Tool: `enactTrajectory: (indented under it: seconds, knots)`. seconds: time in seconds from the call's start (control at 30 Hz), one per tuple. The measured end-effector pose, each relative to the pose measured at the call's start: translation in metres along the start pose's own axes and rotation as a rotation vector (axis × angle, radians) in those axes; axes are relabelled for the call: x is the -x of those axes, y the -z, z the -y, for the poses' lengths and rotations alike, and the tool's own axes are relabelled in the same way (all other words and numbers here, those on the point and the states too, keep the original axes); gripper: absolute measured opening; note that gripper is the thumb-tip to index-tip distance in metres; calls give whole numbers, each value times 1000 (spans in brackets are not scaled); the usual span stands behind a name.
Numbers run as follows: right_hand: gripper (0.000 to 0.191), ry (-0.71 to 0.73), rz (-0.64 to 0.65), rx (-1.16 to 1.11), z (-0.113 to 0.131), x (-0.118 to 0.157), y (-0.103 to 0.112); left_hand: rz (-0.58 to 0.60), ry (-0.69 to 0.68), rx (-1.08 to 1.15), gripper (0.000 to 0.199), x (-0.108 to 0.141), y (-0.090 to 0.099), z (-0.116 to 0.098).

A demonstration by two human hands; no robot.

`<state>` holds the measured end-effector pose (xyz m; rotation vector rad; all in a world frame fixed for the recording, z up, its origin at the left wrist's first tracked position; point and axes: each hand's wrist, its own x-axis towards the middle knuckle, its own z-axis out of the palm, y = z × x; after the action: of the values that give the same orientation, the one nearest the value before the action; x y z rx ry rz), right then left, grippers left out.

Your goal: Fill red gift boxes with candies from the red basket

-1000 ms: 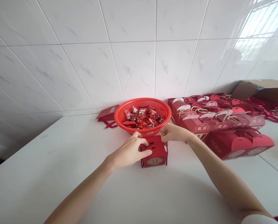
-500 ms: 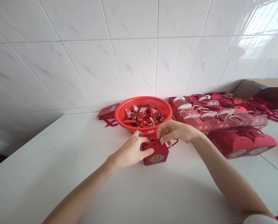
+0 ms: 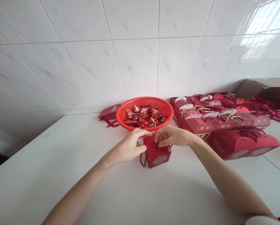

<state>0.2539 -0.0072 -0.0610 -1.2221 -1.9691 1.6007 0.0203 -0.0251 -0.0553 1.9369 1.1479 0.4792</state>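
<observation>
On the white smooth table (image 3: 121,193), near the middle, we see one small red paper box (image 3: 152,161), standing upright in front of the basket. Its top panel with two dark holes lies folded down, so we judge the closing is mostly done. At its left side a dark red twisted cord (image 3: 144,165) hangs in a loop, not drawn up yet.

Our left hand (image 3: 130,145) is half curled at the left side of the box; we cannot tell if it grips. Our right hand (image 3: 177,136) brings thumb and fingertips together at the holes; whether they pinch a cord, we cannot tell.

Farther, the round red plastic basket (image 3: 144,99) holds many wrapped candies (image 3: 142,119). To the right stand many red paper boxes with handles (image 3: 196,124).

The front of the small box carries a round pale emblem (image 3: 160,160), too small for reading. Some boxes at right show “歡喜”. The candy brands are not readable for us.
</observation>
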Motion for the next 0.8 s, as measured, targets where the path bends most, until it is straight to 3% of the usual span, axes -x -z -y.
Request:
enactTrajectory:
  seconds: [0.23, 0.37, 0.63, 0.8]
  knots:
    - [16, 43, -12, 23, -1, 0, -4, 52, 110, 429, 35, -4, 14, -12]
    - [17, 129, -100, -36, 13, 11, -7, 74, -14, 616, 39, 6, 18, -20]
    - [44, 220, -361, -79, 30, 23, -34, 128, -205, 611, 76, 29, 7, -27]
    - [35, 309, -555, 55, 24, 18, -47, 149, -292, 591, 75, 31, -2, -33]
